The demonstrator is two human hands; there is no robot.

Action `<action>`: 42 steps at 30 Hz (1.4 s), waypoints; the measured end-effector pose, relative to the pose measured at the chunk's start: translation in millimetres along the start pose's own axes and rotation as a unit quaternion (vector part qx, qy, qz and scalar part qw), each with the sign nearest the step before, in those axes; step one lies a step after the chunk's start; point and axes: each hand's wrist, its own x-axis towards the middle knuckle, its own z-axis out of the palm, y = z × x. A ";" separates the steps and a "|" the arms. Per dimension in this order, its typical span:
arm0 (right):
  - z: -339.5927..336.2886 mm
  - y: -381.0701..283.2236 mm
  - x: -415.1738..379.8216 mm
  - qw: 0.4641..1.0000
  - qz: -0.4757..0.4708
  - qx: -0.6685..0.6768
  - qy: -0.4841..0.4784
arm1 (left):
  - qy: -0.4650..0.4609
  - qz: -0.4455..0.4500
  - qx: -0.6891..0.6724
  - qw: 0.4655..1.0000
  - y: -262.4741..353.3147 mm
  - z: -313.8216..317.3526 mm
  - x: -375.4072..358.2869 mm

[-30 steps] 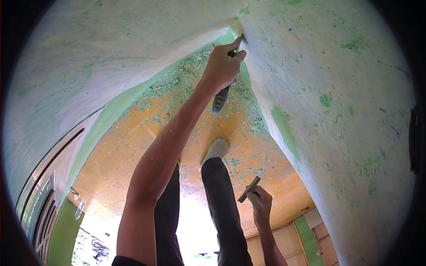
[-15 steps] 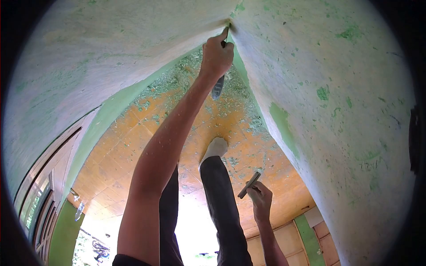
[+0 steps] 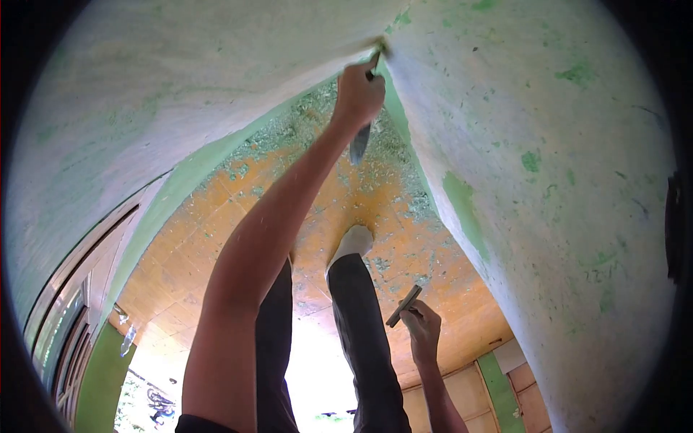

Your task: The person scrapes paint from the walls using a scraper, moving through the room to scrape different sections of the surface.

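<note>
At the corner where two walls meet, my left hand (image 3: 359, 94) is closed around a scraper (image 3: 358, 146). The scraper's narrow tip is right at the corner line, and its wider grey end sticks out below my fist. A blurred dark patch shows at the tip. Lower right, my right hand (image 3: 423, 326) pinches a straight, narrow grey flat tool (image 3: 404, 305), seen nearly edge-on and held tilted away from the walls. The left wall (image 3: 180, 79) and right wall (image 3: 548, 216) are pale, with leftover green paint patches.
Green paint flakes (image 3: 299, 126) cover the orange tiled floor (image 3: 195, 231), thickest toward the corner. My foot (image 3: 354, 242) in a white covering stands below the corner. A framed window (image 3: 68, 332) is at left, a clear plastic bottle (image 3: 128, 340) near the bright opening.
My left hand and the scraper have shifted slightly down and right in view, still at the corner. The walls shift a little too as the camera moves. My right hand keeps its hold.
</note>
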 end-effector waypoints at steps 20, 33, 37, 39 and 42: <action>0.5 -9.0 -21.6 0.999 -0.024 -0.009 0.036 | -0.080 0.034 0.264 0.961 -45.4 24.9 -9.0; 66.6 -28.3 -137.0 0.950 -0.177 -0.255 -0.038 | -0.225 -0.477 -0.347 0.775 31.9 -83.3 -423.2; 76.4 -59.9 -165.1 0.930 -0.207 -0.250 -0.173 | -0.082 -0.499 -0.336 0.795 41.9 -107.9 -448.3; 74.8 -57.7 -165.9 0.946 -0.195 -0.203 -0.163 | -0.002 -0.463 -0.518 0.720 32.5 -128.4 -457.4; 73.8 -41.0 -152.3 0.953 -0.096 -0.226 -0.179 | -0.064 -0.381 -0.623 0.680 52.6 -140.8 -461.9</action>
